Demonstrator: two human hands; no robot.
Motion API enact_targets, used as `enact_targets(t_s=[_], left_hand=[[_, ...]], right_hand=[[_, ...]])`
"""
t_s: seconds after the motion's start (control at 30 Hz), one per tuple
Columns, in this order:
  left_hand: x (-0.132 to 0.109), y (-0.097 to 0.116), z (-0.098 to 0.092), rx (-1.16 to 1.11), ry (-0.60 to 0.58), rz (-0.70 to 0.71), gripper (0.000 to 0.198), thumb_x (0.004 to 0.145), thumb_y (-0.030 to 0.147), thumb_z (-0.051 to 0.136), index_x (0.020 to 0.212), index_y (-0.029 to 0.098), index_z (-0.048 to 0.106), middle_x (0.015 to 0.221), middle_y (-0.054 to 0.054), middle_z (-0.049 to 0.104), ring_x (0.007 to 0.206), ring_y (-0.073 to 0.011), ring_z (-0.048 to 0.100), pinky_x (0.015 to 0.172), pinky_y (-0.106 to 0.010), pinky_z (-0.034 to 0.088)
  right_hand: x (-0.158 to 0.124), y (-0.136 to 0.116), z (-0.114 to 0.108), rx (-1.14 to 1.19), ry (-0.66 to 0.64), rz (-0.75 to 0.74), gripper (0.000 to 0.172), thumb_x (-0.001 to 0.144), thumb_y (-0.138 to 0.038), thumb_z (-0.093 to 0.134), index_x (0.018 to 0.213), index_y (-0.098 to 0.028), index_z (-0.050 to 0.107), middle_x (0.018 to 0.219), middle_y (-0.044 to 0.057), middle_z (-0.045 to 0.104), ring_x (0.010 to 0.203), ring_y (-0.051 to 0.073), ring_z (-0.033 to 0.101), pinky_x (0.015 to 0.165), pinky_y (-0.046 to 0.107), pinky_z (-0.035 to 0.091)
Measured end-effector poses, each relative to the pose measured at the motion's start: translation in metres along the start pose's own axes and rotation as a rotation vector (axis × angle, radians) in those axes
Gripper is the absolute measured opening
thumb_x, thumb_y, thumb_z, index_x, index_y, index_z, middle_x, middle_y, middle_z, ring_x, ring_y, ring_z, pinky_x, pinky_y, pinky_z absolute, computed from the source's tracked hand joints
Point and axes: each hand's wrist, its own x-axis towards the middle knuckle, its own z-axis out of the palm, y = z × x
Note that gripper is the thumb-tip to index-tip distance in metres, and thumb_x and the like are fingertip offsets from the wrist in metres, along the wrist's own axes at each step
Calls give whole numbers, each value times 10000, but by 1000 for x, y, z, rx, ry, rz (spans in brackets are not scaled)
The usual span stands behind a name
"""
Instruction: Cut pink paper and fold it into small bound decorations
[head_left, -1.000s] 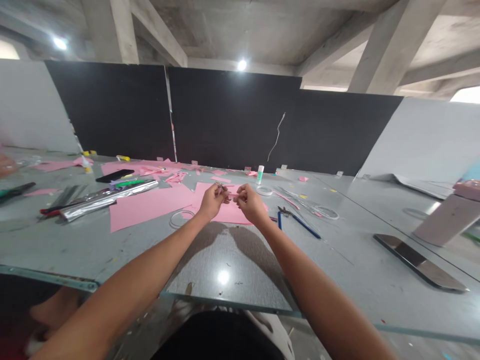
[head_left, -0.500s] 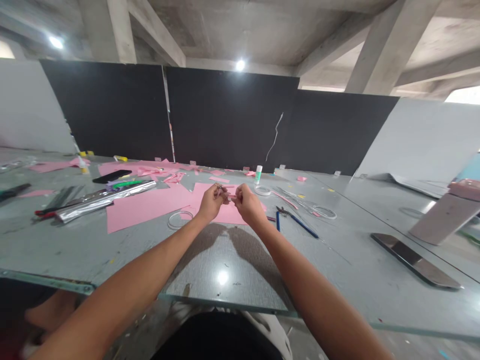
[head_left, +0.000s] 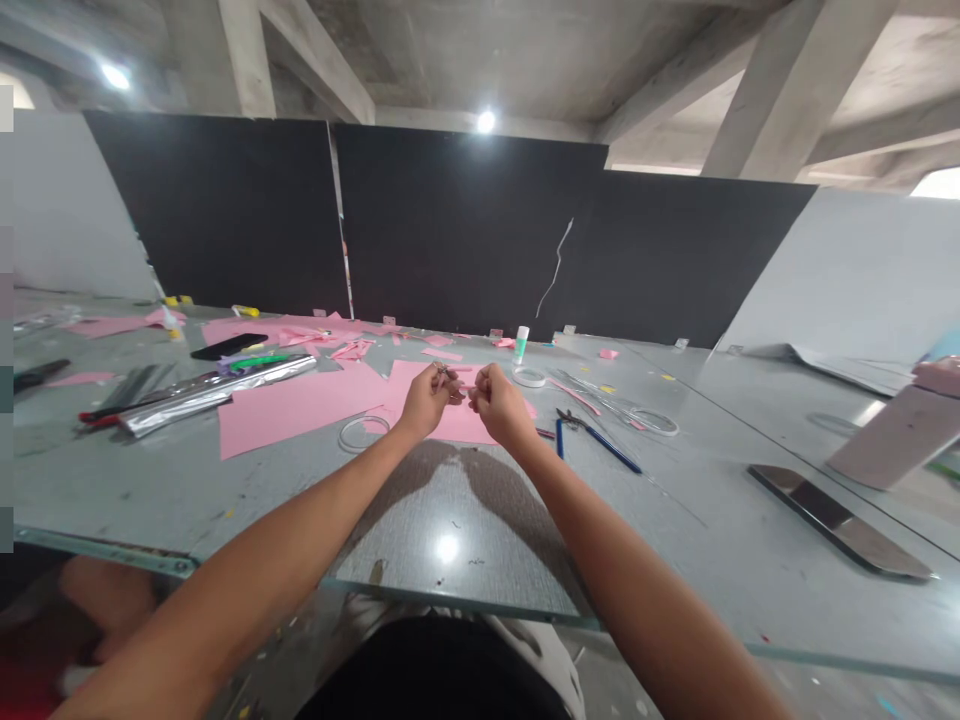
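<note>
My left hand (head_left: 429,402) is closed above the pink paper sheet (head_left: 442,427), its fingertips pinched on a narrow pink paper strip (head_left: 463,371). A thin, shiny looped piece shows by its fingers, too small to name. Just to the right, my right hand (head_left: 499,400) is closed with thumb and finger pressed together. What it grips is hidden by the fingers. The fingertips of both hands face each other with a small gap between. Another large pink sheet (head_left: 292,405) lies to the left, beside a clear ring of tape or wire (head_left: 363,434).
Blue-handled pliers (head_left: 611,452), a white roll (head_left: 529,377), a glue stick (head_left: 521,345) and coiled wire (head_left: 656,423) lie to the right. Farther right are a phone (head_left: 840,520) and a pink bottle (head_left: 885,430). Foil (head_left: 217,395) and a black phone (head_left: 229,347) lie left.
My hands have drawn slightly apart, and the pink bit between the fingertips is less visible. The whole view has shifted a little.
</note>
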Motion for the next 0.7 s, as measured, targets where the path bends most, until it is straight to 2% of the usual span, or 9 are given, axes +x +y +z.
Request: enact_targets(t_s=[0.13, 0.33, 0.7], left_hand=[[0, 0, -1, -30, 19, -13, 358, 607, 360, 766, 745, 139, 522, 689, 24, 550, 583, -98, 598, 564, -276, 563], [-3, 3, -1, -41, -6, -15, 374, 599, 373, 771, 771, 141, 532, 733, 21, 545, 635, -103, 608, 576, -268, 565], [-5, 8, 4, -43, -17, -18, 374, 599, 383, 766, 750, 150, 514, 687, 29, 558, 602, -116, 618, 579, -292, 570]], right_hand=[[1, 2, 0, 31, -10, 6, 88, 764, -185, 410, 831, -233, 379, 672, -30, 544, 599, 154, 582, 577, 255, 380], [0, 0, 0, -120, 18, -17, 83, 769, -220, 446, 844, -231, 413, 695, -5, 574, 623, 178, 546, 608, 278, 354], [-1, -5, -2, -223, 14, 5, 84, 805, -223, 454, 888, -218, 449, 771, 28, 606, 677, 187, 547, 617, 270, 341]])
